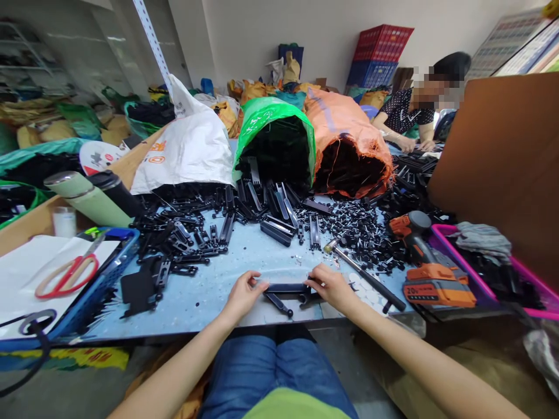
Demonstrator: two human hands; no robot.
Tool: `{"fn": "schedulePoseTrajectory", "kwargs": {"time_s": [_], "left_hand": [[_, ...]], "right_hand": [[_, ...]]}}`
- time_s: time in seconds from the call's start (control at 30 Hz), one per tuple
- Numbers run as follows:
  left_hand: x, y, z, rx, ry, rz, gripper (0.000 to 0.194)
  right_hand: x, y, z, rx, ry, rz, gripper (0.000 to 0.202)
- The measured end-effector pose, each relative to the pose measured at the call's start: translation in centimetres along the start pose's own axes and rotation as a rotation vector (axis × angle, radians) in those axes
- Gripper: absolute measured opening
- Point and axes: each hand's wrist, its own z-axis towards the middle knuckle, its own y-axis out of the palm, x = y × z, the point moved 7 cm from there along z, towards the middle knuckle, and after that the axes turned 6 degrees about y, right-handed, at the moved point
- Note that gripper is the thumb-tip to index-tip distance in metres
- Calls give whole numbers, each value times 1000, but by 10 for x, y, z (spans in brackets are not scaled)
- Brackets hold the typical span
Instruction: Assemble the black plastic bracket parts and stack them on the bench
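Note:
Close to the table's front edge, a long black plastic bar (pixel 286 287) lies crosswise between my two hands. My left hand (pixel 244 291) pinches its left end with thumb and forefinger. At the opposite end, my right hand (pixel 329 285) has its fingers closed on the bar. Just below it is a black arm piece with a ball end (pixel 279 304), partly hidden by the bar. A dark open-ended wrench-like piece (pixel 305 299) shows under my right fingers. To the right, a hammer (pixel 367 276) lies slantwise on the table.
Black parts spill from a white sack (pixel 187 151), a green sack (pixel 253 131) and an orange sack (pixel 345 119). An orange cordless drill (pixel 430 262) stands beside a pink basket (pixel 443 235). Red-handled scissors (pixel 67 276) lie left. A co-worker (pixel 410 116) works at the far right.

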Motion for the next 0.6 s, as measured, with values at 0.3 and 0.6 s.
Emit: {"fn": "schedulePoseTrajectory", "kwargs": {"time_s": [0.3,0.6], "left_hand": [[95,74,-35,-322,738,665,64],[90,62,-16,-210,828,814,47]], "right_hand": [[9,21,-35,-75,-276,-275,51],[20,-8,-21,61,-223,-448,63]]}}
